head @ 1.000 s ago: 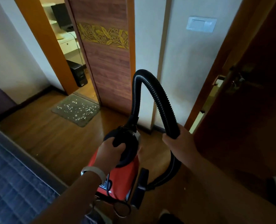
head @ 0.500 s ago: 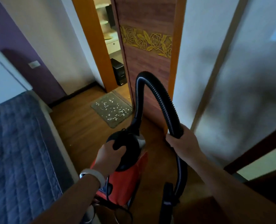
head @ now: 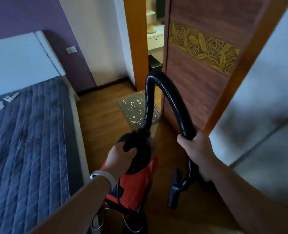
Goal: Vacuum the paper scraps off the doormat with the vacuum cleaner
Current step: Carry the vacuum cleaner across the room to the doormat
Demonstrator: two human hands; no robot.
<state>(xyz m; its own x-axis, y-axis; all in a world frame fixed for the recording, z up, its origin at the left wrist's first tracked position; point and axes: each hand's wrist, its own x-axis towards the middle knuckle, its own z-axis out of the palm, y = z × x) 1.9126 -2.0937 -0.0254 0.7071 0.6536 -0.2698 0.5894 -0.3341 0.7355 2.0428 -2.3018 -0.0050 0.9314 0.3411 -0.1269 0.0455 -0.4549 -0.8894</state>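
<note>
1. A person carries a red vacuum cleaner (head: pixel 133 186) at lower centre of the frame, the left hand (head: pixel 121 157) wrapped around its black top handle, fingers clamped on it.
2. The right hand (head: pixel 196 147), right of centre, grips the ribbed black hose (head: pixel 173 98), fingers closed around it; the hose arches up from the machine and down through the fist.
3. Below that hand the black nozzle (head: pixel 174 191) hangs over the wooden floor (head: pixel 102 122).
4. The doormat (head: pixel 133 108) lies at centre frame before the doorway, partly hidden by the hose and strewn with white paper scraps (head: pixel 134 105).
5. A bed with a blue quilted cover (head: pixel 26 141) fills the left side.
6. A wooden door with carved gold roses (head: pixel 199 68) stands at upper right.
7. A pale band (head: pixel 104 176) circles the left wrist.
</note>
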